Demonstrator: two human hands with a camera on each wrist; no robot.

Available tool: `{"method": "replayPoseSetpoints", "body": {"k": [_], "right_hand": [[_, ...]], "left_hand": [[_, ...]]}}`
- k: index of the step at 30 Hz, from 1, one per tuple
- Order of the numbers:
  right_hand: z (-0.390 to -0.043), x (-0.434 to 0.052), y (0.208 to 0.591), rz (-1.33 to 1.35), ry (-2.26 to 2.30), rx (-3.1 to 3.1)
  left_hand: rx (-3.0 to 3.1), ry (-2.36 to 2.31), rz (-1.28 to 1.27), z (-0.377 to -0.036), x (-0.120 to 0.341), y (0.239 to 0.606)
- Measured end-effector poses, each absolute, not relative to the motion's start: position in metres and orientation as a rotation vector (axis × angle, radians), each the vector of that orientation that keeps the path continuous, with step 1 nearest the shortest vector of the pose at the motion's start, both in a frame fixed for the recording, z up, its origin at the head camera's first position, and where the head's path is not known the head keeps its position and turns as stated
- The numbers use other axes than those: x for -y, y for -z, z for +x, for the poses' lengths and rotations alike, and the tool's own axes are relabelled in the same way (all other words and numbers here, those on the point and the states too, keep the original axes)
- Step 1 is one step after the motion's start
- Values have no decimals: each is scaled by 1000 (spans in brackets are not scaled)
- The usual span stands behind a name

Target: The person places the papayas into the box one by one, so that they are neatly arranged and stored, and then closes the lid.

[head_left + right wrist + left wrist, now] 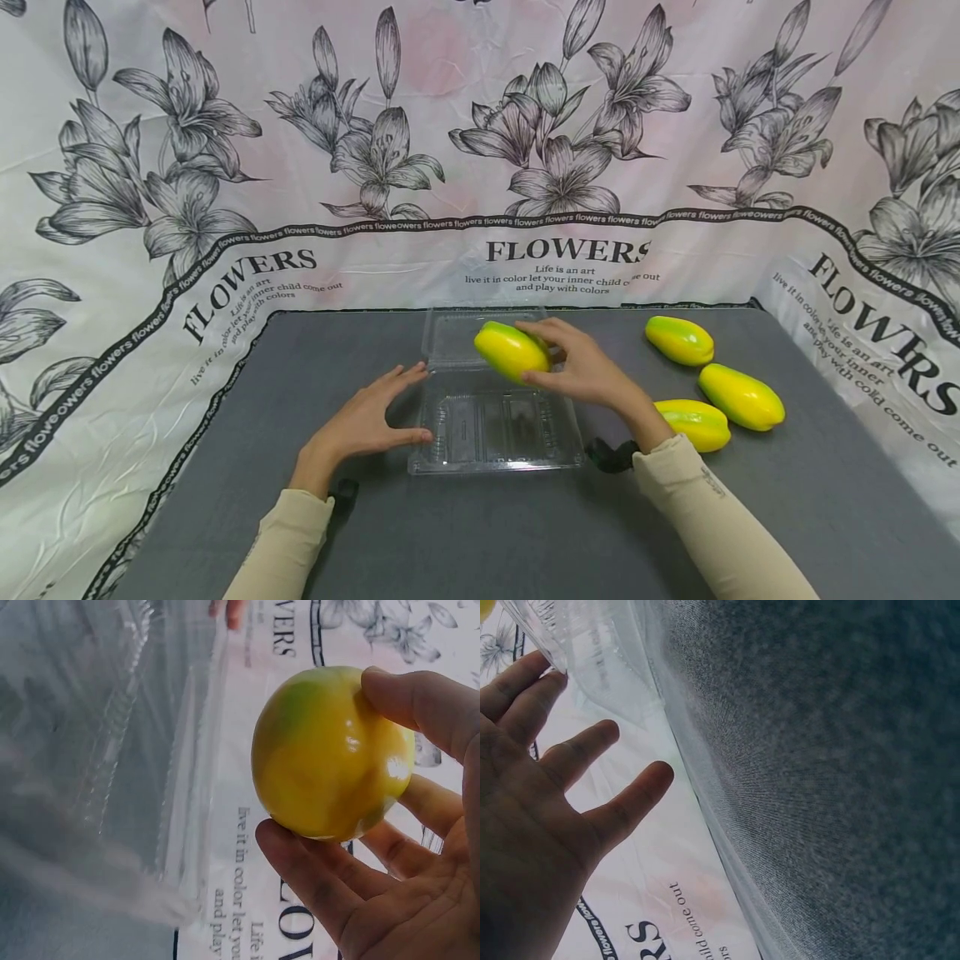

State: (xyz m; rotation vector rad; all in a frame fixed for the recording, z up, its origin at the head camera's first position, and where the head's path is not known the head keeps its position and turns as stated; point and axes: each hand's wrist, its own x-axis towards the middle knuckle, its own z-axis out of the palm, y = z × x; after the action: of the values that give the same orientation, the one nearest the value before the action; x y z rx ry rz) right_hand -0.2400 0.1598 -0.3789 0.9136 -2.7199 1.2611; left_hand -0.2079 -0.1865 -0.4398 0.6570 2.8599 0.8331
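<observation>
Fingers (322, 877) of right hand (585, 367) pinch mango (512, 351), seen close from wrist; left hand (371, 417) spread.

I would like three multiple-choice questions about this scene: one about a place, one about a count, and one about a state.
1. Where is the fruit that the right hand holds?
A. above the clear plastic box
B. on the flowered cloth
C. under the left hand

2. How many yellow-green fruits lie on the grey table, not held?
A. one
B. three
C. five

3. What is the state of the clear plastic box?
A. closed
B. open and without fruit inside
C. open and full of fruit

Answers:
1 A, the held fruit hangs over the box.
2 B, three fruits lie to the person's right.
3 B, the lid lies folded back and the tray shows only bare plastic, while the left hand rests at its left edge.
</observation>
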Motion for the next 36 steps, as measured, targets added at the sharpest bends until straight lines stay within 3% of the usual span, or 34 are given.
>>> {"method": "replayPoseSetpoints", "body": {"k": [23, 36], "right_hand": [[-251, -105, 399, 1164, -1202, 2816], [-250, -92, 404, 1119, -1104, 2923]], "left_hand": [[-2830, -878, 618, -207, 186, 439], [-2818, -883, 585, -208, 185, 440]]}}
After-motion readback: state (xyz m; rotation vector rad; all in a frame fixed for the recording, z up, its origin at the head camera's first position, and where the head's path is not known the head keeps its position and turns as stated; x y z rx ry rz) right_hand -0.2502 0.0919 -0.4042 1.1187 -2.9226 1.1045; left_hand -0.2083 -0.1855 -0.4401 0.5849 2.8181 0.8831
